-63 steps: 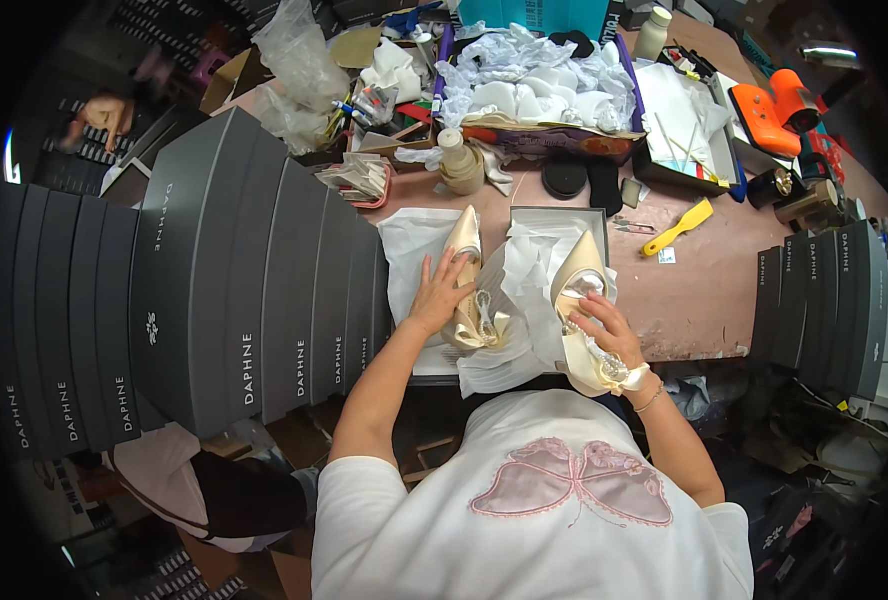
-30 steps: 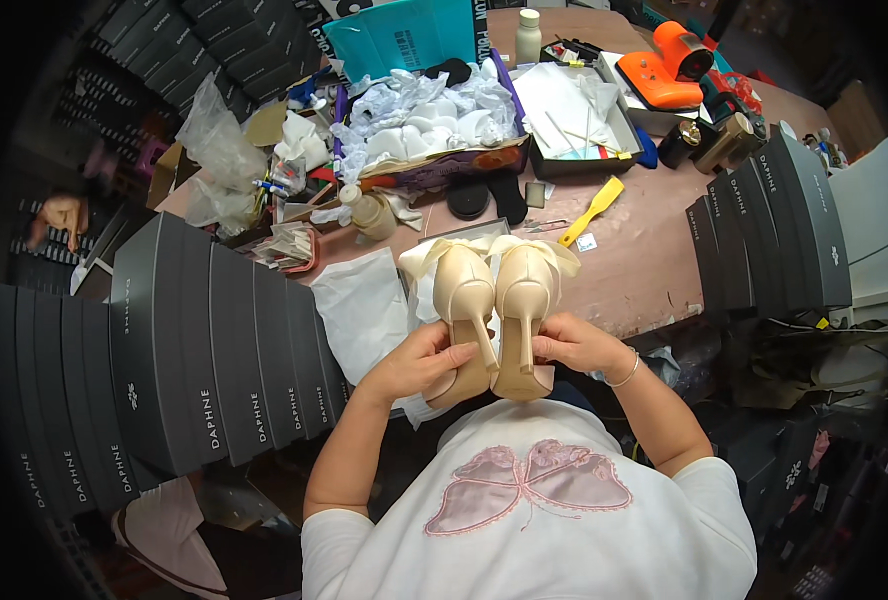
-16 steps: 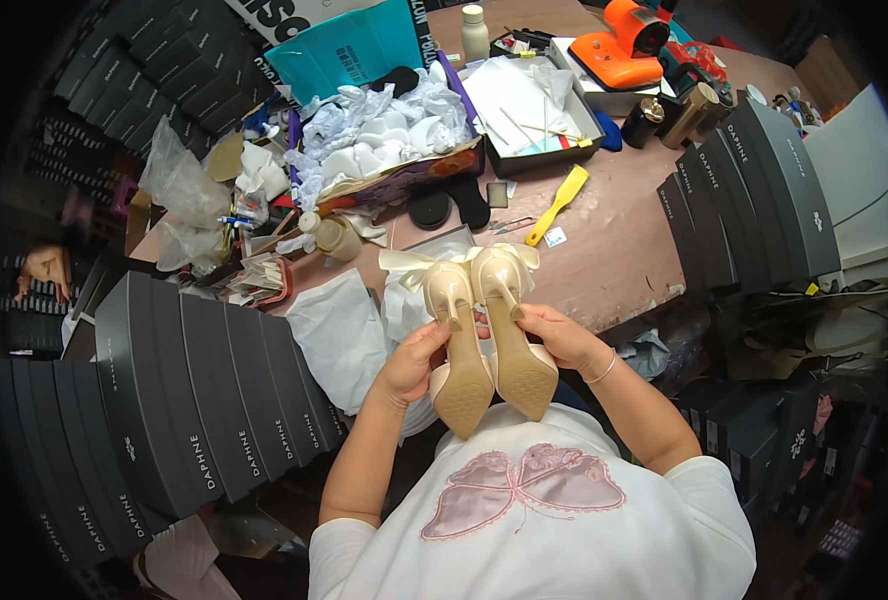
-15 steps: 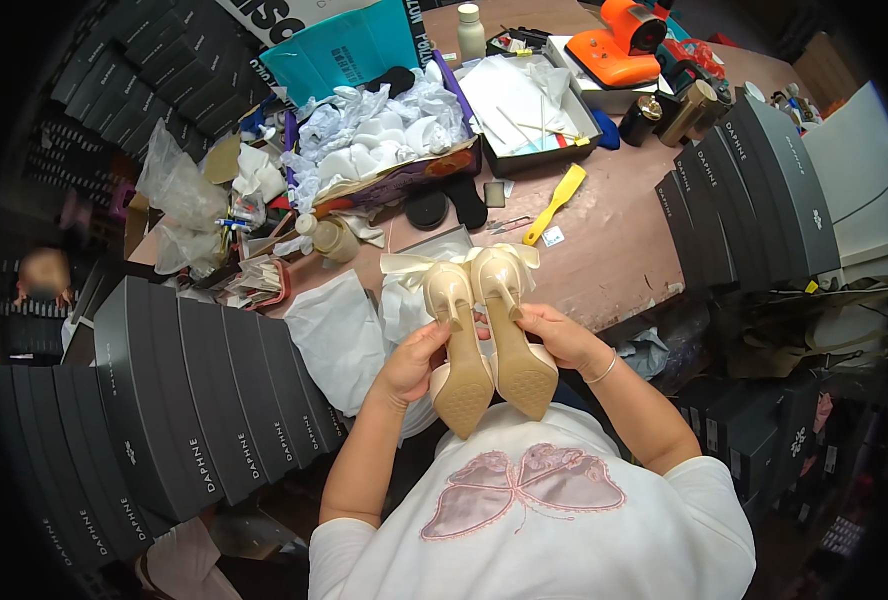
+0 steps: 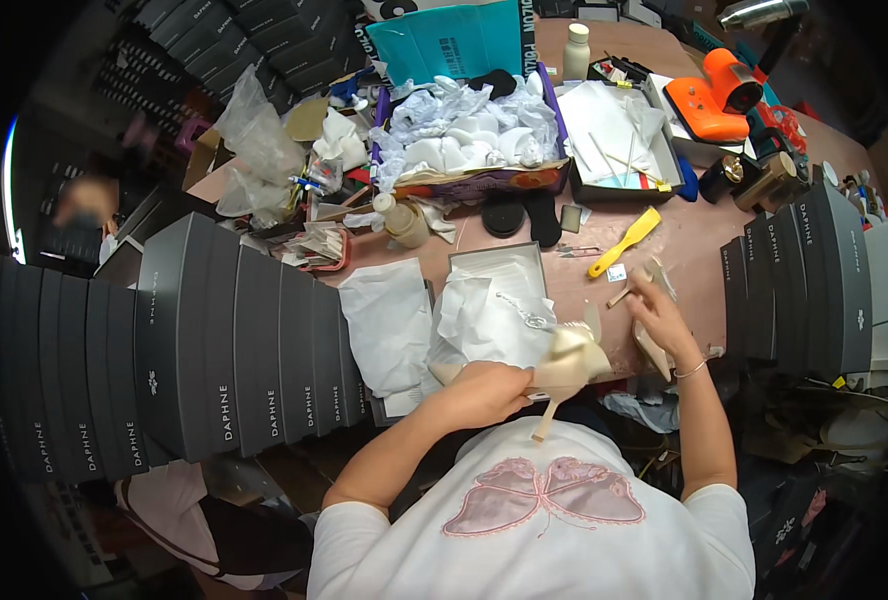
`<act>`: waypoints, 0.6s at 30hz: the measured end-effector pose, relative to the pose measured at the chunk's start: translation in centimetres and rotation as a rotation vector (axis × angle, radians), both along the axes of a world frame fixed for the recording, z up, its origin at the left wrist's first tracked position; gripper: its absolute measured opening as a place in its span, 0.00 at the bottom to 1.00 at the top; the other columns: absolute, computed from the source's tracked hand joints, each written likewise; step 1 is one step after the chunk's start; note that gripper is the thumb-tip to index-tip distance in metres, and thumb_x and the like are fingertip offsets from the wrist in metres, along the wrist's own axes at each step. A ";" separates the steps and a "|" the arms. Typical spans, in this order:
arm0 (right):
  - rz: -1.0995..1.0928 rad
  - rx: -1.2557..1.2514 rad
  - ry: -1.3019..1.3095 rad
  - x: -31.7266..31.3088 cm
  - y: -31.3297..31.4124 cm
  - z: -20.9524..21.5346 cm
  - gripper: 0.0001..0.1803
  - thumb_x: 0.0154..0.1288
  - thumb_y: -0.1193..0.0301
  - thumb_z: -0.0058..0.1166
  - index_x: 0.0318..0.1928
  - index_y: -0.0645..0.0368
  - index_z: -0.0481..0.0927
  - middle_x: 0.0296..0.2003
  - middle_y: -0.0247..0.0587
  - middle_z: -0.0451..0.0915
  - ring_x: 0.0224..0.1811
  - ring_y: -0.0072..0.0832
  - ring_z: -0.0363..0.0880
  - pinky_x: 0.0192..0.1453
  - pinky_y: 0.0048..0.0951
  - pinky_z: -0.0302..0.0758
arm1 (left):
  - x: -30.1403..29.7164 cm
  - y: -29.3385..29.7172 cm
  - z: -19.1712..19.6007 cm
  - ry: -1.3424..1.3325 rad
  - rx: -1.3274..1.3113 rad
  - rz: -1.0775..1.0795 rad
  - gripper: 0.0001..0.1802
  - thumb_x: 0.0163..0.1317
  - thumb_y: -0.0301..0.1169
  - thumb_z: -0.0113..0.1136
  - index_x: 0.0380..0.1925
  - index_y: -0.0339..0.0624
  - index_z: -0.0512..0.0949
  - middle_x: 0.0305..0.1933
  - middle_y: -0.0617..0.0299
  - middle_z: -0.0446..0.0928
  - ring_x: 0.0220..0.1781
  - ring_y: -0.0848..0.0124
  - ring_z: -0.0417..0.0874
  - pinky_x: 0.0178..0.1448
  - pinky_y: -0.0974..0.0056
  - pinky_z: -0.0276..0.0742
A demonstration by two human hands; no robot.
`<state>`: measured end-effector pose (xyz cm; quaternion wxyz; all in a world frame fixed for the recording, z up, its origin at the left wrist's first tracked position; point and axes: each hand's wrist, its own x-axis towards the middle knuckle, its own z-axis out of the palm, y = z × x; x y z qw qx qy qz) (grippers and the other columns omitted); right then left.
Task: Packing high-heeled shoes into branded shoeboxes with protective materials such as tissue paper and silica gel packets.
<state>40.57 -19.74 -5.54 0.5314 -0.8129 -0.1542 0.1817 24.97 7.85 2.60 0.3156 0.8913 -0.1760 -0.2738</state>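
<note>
Over the pink desk [image 5: 664, 250] and the open box of white tissue [image 5: 494, 310], the left hand [image 5: 489, 390], fingers clamped on one cream heeled shoe [image 5: 569, 365], should hold it level while the right hand [image 5: 659, 320], fingers closed round the other shoe [image 5: 654, 345], sets it down gently.

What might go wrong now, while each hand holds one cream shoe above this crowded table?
1. The left hand holds a cream high-heeled shoe beyond the table edge; if it slips, it would likely fall to the floor.
2. The right hand holds the other shoe near the yellow scraper and small bits; it may knock or scuff against them.
</note>
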 end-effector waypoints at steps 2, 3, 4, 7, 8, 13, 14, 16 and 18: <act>0.606 0.206 0.549 -1.9 2.0 3.7 0.39 0.60 0.54 0.58 0.65 0.64 0.64 0.59 0.47 0.72 0.59 0.31 0.71 0.63 0.28 0.65 | -0.5 -2.0 0.3 -0.114 0.151 -0.115 0.11 0.55 0.31 0.58 0.36 0.36 0.75 0.29 0.51 0.79 0.33 0.56 0.82 0.35 0.56 0.77; 0.821 0.126 0.583 -2.7 3.5 4.6 0.41 0.57 0.54 0.61 0.66 0.64 0.64 0.59 0.46 0.72 0.60 0.30 0.70 0.64 0.27 0.64 | -0.8 -2.8 -0.2 -0.227 0.141 -0.142 0.08 0.53 0.28 0.57 0.33 0.37 0.75 0.29 0.53 0.79 0.33 0.56 0.82 0.35 0.55 0.77; 1.036 0.039 0.620 -3.5 4.4 5.1 0.44 0.54 0.54 0.64 0.66 0.63 0.63 0.60 0.46 0.71 0.61 0.30 0.69 0.64 0.27 0.64 | -1.1 -3.4 -0.2 -0.248 0.148 -0.164 0.08 0.53 0.28 0.56 0.33 0.38 0.74 0.29 0.53 0.79 0.34 0.56 0.82 0.35 0.56 0.77; 1.010 0.053 0.623 -4.4 3.9 6.6 0.41 0.52 0.57 0.67 0.64 0.60 0.67 0.58 0.44 0.74 0.59 0.29 0.71 0.64 0.27 0.65 | -1.1 -3.5 0.9 -0.224 0.167 -0.231 0.10 0.52 0.26 0.57 0.37 0.38 0.76 0.33 0.54 0.78 0.39 0.58 0.81 0.40 0.57 0.77; 0.981 0.032 0.636 -4.7 3.8 7.1 0.41 0.51 0.57 0.67 0.64 0.60 0.68 0.57 0.44 0.74 0.59 0.29 0.72 0.63 0.27 0.65 | -0.8 -2.7 0.8 -0.295 -0.016 -0.179 0.12 0.52 0.26 0.57 0.38 0.38 0.76 0.36 0.54 0.78 0.41 0.58 0.80 0.43 0.57 0.76; 0.621 0.186 0.834 -7.3 -0.5 4.7 0.40 0.44 0.63 0.71 0.60 0.63 0.73 0.51 0.41 0.79 0.53 0.26 0.75 0.61 0.26 0.67 | 4.8 7.4 -1.5 -0.637 -0.218 0.470 0.18 0.56 0.25 0.57 0.49 0.39 0.75 0.52 0.49 0.74 0.57 0.55 0.72 0.61 0.56 0.67; 0.530 0.234 0.885 -8.1 -1.4 4.5 0.40 0.43 0.63 0.71 0.59 0.64 0.73 0.50 0.41 0.79 0.52 0.26 0.76 0.61 0.27 0.67 | 6.0 9.6 -2.9 -0.747 0.013 0.577 0.18 0.57 0.25 0.57 0.50 0.38 0.75 0.55 0.48 0.73 0.61 0.54 0.70 0.63 0.56 0.65; 0.343 0.447 0.906 -9.7 -2.9 4.0 0.41 0.39 0.64 0.72 0.57 0.67 0.74 0.47 0.46 0.80 0.48 0.29 0.79 0.58 0.28 0.72 | 6.6 11.5 -8.5 -0.758 0.522 0.471 0.22 0.55 0.28 0.58 0.52 0.41 0.74 0.58 0.45 0.71 0.64 0.52 0.67 0.63 0.56 0.65; 0.180 0.626 0.877 -11.4 -3.7 4.2 0.42 0.38 0.63 0.73 0.56 0.68 0.74 0.47 0.48 0.80 0.47 0.30 0.81 0.56 0.29 0.74 | 8.1 12.2 -11.5 -0.548 0.415 0.383 0.19 0.55 0.29 0.58 0.49 0.40 0.75 0.55 0.44 0.72 0.61 0.51 0.70 0.59 0.56 0.68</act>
